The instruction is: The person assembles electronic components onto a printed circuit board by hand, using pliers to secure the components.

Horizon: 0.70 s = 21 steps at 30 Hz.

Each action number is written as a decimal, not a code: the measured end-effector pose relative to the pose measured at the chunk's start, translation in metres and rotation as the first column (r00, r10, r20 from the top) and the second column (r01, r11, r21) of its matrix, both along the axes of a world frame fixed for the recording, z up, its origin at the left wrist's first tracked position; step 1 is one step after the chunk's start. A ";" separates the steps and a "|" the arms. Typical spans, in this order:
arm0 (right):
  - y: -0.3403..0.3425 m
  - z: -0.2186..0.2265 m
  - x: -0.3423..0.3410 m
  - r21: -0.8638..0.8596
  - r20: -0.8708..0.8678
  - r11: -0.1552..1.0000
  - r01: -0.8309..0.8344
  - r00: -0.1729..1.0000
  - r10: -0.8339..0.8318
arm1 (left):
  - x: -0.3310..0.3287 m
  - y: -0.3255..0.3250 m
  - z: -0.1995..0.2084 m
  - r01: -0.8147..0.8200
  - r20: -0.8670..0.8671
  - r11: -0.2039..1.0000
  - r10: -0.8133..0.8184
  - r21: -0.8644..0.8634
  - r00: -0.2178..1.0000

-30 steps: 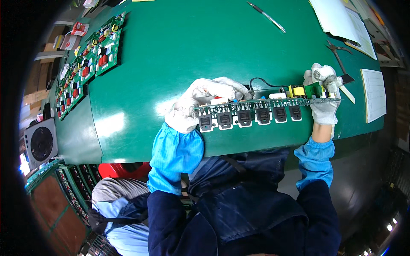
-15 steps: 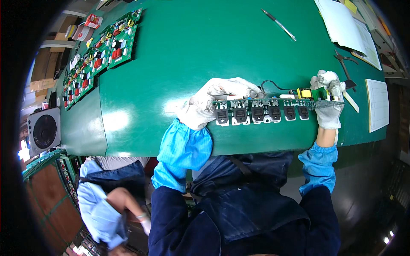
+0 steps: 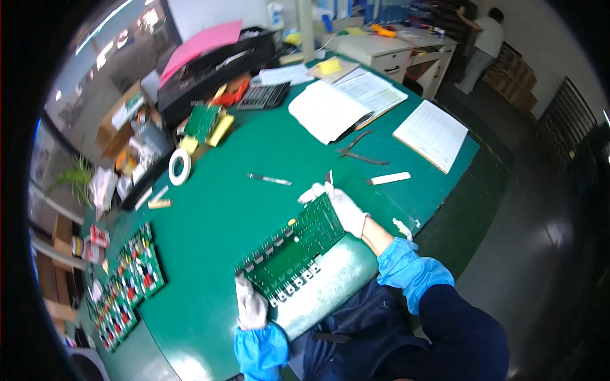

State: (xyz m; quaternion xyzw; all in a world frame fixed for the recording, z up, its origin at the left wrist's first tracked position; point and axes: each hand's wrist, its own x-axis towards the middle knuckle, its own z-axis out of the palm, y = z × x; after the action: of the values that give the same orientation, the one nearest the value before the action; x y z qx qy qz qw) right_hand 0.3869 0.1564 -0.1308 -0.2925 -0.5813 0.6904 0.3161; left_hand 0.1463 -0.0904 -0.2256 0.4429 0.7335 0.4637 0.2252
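A long green circuit board [image 3: 298, 239] is held tilted above the near part of the table, its broad green face toward me. A row of black components with pale tabs [image 3: 297, 284] lines its near edge. My left hand [image 3: 251, 303], in a white glove, is closed on the board's left end. At its far right end, my right hand [image 3: 346, 211], also gloved, grips the edge, with fingers partly behind the board. A small dark-tipped piece [image 3: 329, 177] shows beside those fingers; what it is I cannot tell.
On the green table lie a pen [image 3: 269, 180], pliers [image 3: 361, 152], a white-handled tool [image 3: 389, 178], paper sheets [image 3: 433, 135] and a tape roll [image 3: 180, 167]. Populated circuit boards [image 3: 130, 286] lie at the left. A calculator [image 3: 264, 96] lies farther back. Another person [image 3: 483, 47] stands far right.
My view has swung up and to the right, bringing in the far table and room. The board has turned from edge-on to show its broad face, its right end now farther away. Both hands keep hold.
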 end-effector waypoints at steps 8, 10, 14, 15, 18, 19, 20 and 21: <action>-0.009 0.003 0.024 0.126 0.018 0.992 0.025 0.999 -0.028 | 0.116 0.001 0.134 -0.110 0.693 0.981 -0.033 0.162 0.720; -0.003 -0.004 0.026 0.140 0.053 0.990 0.024 0.998 -0.032 | 0.128 -0.006 0.136 -0.171 0.722 0.961 -0.040 0.217 0.691; 0.023 -0.029 0.021 -0.384 -0.424 0.878 -0.286 0.899 0.108 | 0.122 -0.036 0.136 -0.300 0.596 0.891 0.042 0.341 0.802; 0.024 -0.031 0.013 -0.504 -0.589 0.738 -0.449 0.803 0.087 | 0.117 -0.045 0.140 -0.351 0.615 0.863 0.062 0.363 0.786; 0.023 -0.034 -0.009 -0.594 -0.698 0.540 -0.596 0.715 0.021 | 0.101 -0.076 0.159 -0.415 0.682 0.833 0.063 0.366 0.729; 0.023 -0.028 -0.004 -0.598 -0.680 0.555 -0.578 0.732 0.030 | 0.084 -0.095 0.137 -0.380 0.695 0.847 0.019 0.370 0.719; 0.022 -0.027 0.002 -0.585 -0.654 0.633 -0.507 0.757 0.002 | 0.088 -0.094 0.145 -0.460 0.685 0.813 0.109 0.355 0.721; 0.023 -0.030 -0.002 -0.524 -0.633 0.691 -0.498 0.771 0.075 | 0.074 -0.120 0.130 -0.408 0.581 0.794 0.086 0.451 0.809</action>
State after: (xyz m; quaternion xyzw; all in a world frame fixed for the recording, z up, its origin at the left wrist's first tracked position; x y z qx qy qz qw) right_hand 0.3844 0.1796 -0.1609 -0.0676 -0.2141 0.9471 0.2291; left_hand 0.2203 -0.2106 -0.0954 0.2380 0.5278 0.7865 0.2151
